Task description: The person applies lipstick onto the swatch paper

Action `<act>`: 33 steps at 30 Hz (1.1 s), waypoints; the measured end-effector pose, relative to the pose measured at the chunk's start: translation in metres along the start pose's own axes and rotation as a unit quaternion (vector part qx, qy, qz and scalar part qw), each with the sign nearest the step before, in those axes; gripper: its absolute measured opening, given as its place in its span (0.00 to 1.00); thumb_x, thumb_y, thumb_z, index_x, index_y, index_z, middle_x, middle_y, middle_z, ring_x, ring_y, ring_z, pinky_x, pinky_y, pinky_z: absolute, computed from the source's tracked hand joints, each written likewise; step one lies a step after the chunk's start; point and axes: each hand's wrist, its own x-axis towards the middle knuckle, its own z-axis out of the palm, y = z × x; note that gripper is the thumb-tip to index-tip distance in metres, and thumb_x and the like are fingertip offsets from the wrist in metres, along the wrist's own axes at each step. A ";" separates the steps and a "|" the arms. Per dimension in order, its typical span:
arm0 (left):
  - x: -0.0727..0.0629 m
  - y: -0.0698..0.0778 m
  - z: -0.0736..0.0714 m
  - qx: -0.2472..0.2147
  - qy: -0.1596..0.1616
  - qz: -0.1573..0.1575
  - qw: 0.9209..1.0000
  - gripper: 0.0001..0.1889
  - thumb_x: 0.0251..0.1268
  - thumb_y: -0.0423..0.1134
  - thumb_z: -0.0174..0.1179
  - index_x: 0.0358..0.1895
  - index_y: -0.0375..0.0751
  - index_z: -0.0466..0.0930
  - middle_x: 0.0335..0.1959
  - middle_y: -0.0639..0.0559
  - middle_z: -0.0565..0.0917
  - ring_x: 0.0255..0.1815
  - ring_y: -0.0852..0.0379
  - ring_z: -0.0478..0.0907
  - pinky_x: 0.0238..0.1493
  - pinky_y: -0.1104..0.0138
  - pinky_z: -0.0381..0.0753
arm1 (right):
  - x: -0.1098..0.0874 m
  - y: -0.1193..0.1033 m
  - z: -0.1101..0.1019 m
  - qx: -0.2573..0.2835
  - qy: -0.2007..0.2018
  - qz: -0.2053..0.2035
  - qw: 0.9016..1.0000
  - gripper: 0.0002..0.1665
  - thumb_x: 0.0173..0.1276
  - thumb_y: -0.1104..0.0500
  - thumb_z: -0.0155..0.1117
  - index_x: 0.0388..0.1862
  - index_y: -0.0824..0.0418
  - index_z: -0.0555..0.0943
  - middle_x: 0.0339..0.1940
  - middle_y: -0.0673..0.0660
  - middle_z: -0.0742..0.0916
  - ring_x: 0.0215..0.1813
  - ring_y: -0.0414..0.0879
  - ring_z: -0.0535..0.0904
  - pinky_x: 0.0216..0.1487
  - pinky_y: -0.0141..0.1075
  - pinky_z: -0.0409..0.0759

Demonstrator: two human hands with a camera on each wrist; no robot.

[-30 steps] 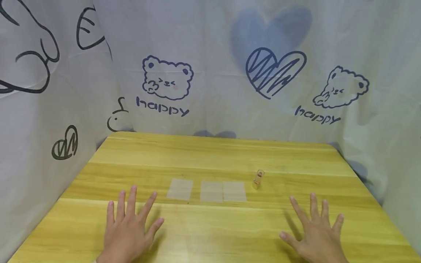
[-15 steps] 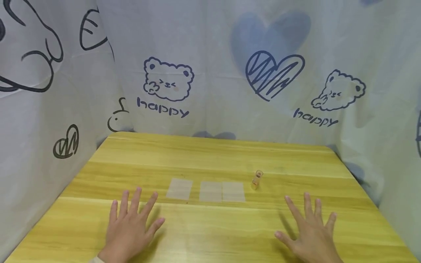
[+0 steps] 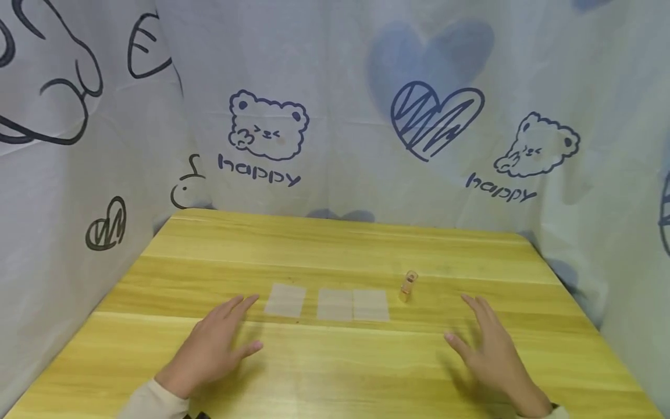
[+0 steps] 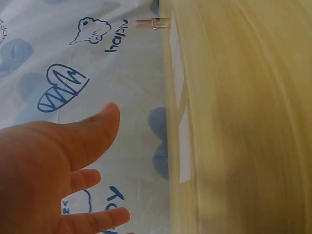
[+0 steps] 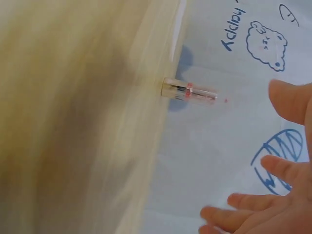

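A small clear tube with a pinkish-orange tint (image 3: 408,286), shaped like a lipstick, stands upright on the table. In the right wrist view the tube (image 5: 189,91) shows a red band around its middle. To its left lie three pale, flat squares: one apart (image 3: 285,299) and two side by side, the middle one (image 3: 335,304) and the right one (image 3: 371,305). My left hand (image 3: 211,346) is over the table left of the squares, thumb spread from straight fingers, holding nothing. Right of the tube, my right hand (image 3: 492,355) is likewise spread and holds nothing.
The wooden table (image 3: 335,372) runs back to a white cloth (image 3: 345,163) with drawn bears and hearts. Similar cloth hangs along the left and right sides.
Both hands have turned from palms down to palms facing inward, with the fingers drawn closer together. The tube and the squares stay in place.
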 end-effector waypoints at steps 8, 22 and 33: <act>0.020 -0.007 0.002 -0.072 -0.061 -0.004 0.996 0.37 0.63 0.46 0.66 0.72 0.37 0.62 0.65 0.36 0.71 0.60 0.37 0.73 0.58 0.43 0.71 | 0.019 0.005 0.008 0.070 0.022 -0.023 0.997 0.37 0.68 0.57 0.66 0.68 0.72 0.62 0.64 0.75 0.71 0.58 0.73 0.73 0.52 0.62 0.74; 0.065 -0.013 0.008 -0.093 -0.110 0.006 0.990 0.36 0.61 0.42 0.68 0.71 0.39 0.63 0.60 0.35 0.75 0.62 0.36 0.71 0.61 0.44 0.68 | 0.055 0.014 0.015 0.134 -0.003 0.003 0.991 0.34 0.72 0.55 0.62 0.68 0.70 0.63 0.64 0.73 0.72 0.59 0.68 0.74 0.56 0.58 0.74; 0.082 -0.009 0.022 -0.048 -0.163 0.015 0.985 0.37 0.61 0.45 0.67 0.71 0.37 0.63 0.65 0.33 0.69 0.67 0.35 0.64 0.65 0.44 0.62 | 0.071 0.016 0.024 0.164 -0.041 0.033 0.985 0.33 0.72 0.54 0.61 0.68 0.67 0.63 0.64 0.72 0.73 0.59 0.67 0.75 0.52 0.52 0.79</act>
